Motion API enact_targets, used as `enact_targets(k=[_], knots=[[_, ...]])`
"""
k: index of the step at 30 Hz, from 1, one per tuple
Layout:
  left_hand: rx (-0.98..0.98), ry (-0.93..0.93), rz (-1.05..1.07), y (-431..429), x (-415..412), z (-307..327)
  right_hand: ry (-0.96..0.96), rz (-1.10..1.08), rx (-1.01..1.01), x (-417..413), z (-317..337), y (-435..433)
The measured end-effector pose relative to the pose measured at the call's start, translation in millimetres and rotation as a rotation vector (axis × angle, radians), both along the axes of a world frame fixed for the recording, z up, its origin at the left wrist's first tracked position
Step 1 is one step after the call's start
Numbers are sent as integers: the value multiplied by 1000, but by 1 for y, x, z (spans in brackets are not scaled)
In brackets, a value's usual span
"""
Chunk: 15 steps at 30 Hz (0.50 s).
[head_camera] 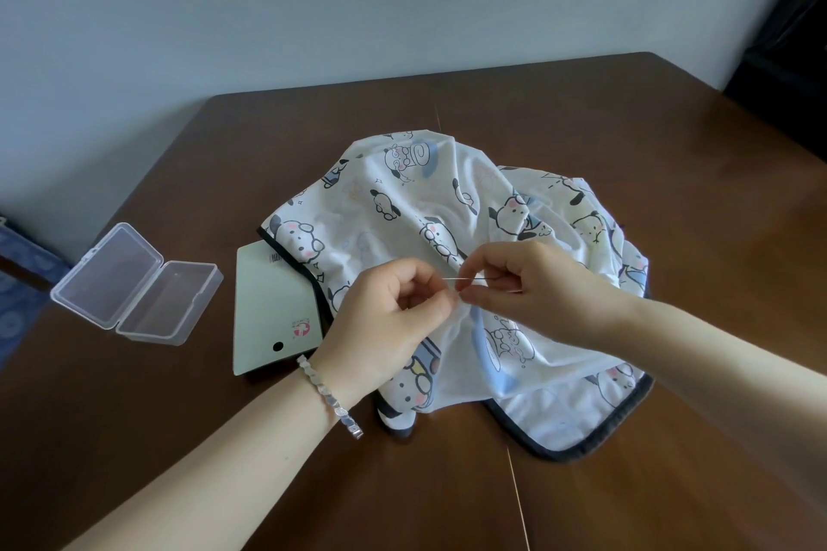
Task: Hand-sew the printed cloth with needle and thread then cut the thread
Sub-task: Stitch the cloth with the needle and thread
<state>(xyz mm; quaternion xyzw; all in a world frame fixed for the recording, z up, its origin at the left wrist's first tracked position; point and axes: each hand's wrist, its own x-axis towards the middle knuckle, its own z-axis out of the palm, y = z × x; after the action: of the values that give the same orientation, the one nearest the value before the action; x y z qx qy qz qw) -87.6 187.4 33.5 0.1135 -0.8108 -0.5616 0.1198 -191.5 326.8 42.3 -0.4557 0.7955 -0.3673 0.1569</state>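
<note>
The cloth [394, 192] heaps over the desk's [581, 112] middle. A card [268, 304] juts from under its left edge, and an open box [134, 284] lies further left. Bare desk runs behind the cloth, to its right and along the near side.

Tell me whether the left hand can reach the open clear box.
Probably yes: only a flat green card lies before the clear box, though the left hand must first release the printed cloth.
</note>
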Motion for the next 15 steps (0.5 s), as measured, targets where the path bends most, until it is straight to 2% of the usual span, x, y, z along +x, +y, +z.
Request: enact_targets(k=[4,9,12,15], knots=[[-12,2,-23,0,0,0,-25,36,16,-1,-1,1],[23,-10,-3,0,-1,-2,-15,-26,-32,0,-4,3],[36,-28,49,0,-3,-3,-48,-116,-41,-1,-3,4],[31,-29,124,-2,-4,-4,-33,-300,-43,-10,1,10]])
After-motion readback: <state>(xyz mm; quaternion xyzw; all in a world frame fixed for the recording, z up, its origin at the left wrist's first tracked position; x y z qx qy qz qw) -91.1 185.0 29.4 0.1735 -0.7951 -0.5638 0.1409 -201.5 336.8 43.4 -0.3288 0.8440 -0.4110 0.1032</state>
